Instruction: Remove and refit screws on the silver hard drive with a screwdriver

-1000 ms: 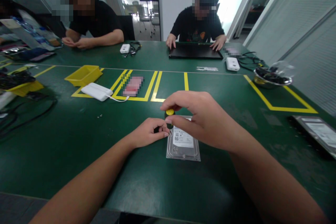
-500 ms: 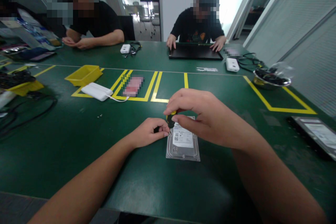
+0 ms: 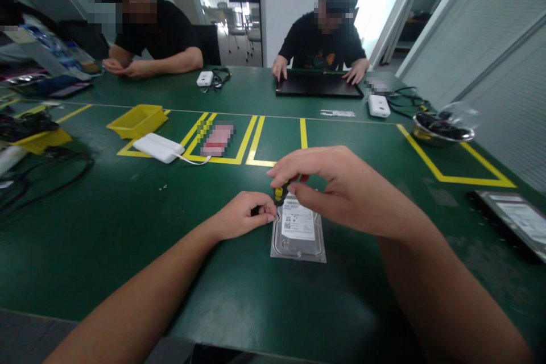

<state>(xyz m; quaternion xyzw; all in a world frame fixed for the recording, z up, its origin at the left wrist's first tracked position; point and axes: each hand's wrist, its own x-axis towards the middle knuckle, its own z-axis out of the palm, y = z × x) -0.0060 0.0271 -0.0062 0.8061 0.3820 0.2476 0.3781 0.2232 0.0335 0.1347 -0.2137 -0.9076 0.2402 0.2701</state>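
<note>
A silver hard drive [image 3: 298, 234] with a white label lies flat on the green table [image 3: 106, 239] in front of me. My right hand [image 3: 341, 190] is pinched round the yellow-and-black handle of a small screwdriver [image 3: 280, 191], held upright over the drive's far left corner. Resting on the table at the drive's left edge, my left hand [image 3: 241, 217] is curled shut with its fingertips at the screwdriver's lower end; a small dark thing shows between its fingers, and I cannot make it out.
A white power bank [image 3: 157, 148] with a cable and a yellow tray [image 3: 139, 121] lie at the left middle. A metal bowl [image 3: 443, 128] stands at the right, another drive [image 3: 514, 219] near the right edge. Two people sit across the table, one with hands on a laptop [image 3: 318, 86].
My right hand's fingers have shifted round the screwdriver handle and now cover more of its yellow top. My left hand and the drive have stayed in place.
</note>
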